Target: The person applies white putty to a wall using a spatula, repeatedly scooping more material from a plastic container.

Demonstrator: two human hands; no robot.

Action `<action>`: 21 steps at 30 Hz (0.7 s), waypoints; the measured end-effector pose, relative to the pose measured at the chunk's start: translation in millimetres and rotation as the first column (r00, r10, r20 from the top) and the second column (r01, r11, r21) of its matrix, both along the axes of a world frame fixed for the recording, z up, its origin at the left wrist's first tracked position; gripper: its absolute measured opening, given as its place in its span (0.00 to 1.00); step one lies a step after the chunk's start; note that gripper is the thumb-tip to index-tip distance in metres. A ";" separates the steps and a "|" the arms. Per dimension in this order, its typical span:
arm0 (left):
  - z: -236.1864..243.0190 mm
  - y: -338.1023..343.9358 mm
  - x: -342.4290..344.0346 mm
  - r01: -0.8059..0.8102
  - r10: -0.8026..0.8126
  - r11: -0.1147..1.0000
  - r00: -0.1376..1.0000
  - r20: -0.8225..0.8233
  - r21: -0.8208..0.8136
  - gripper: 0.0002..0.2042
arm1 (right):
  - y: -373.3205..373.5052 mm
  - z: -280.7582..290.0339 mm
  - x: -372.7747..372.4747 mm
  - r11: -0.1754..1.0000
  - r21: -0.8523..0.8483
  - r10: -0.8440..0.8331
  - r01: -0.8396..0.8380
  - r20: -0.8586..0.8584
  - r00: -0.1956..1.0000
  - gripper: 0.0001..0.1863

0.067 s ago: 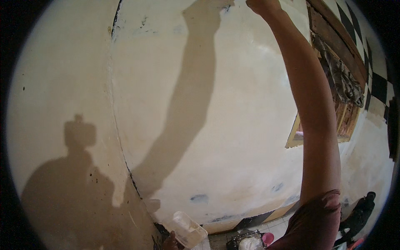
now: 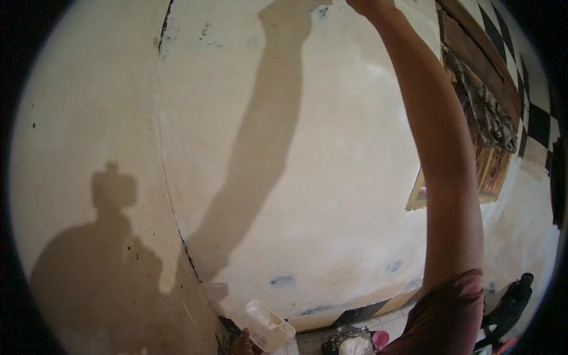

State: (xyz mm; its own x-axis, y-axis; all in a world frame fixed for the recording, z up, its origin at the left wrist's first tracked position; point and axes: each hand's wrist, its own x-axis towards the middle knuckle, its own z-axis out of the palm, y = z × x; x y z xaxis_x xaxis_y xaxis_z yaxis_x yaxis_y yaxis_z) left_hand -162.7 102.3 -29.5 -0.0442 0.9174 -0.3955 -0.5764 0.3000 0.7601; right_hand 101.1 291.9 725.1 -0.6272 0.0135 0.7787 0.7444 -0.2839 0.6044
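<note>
My right arm reaches high up the cream wall [image 2: 343, 154]. At the top edge my right hand [image 2: 371, 7] is partly cut off; the part that shows looks closed, and whatever it holds lies out of the picture. Low down, my left hand [image 2: 242, 344] grips the side of a clear, whitish plastic tub [image 2: 269, 327], tilted near the foot of the wall. Pale material seems to lie inside the tub. The shadow of my raised arm falls across the wall to the left of the arm itself.
A dark crack [image 2: 188, 254] runs down the wall corner. Below stand a pink cup [image 2: 380, 338] and a white bag [image 2: 355, 346] on a dark surface. To the right are a wood-framed opening [image 2: 490, 171] with a hanging cloth [image 2: 488, 112] and a person in dark clothes [image 2: 510, 307].
My right hand and forearm have shifted slightly left and up along the wall, their shadow moving with them. My left hand and the tub look unchanged.
</note>
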 end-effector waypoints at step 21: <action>-24.1 5.6 -9.1 -0.133 0.163 0.982 0.953 0.254 -0.131 0.27 | -15.9 -31.4 -5.4 0.990 0.014 0.138 -0.138 0.001 0.990 0.09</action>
State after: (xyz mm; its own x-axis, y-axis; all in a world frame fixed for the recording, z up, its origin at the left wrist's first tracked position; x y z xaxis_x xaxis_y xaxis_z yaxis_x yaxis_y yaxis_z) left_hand -171.8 108.0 -53.6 -0.0570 0.8582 -0.5102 -0.7956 0.2697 0.5425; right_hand 95.7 276.0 693.7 -0.6223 -0.0841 0.7782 0.7770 -0.1866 0.6012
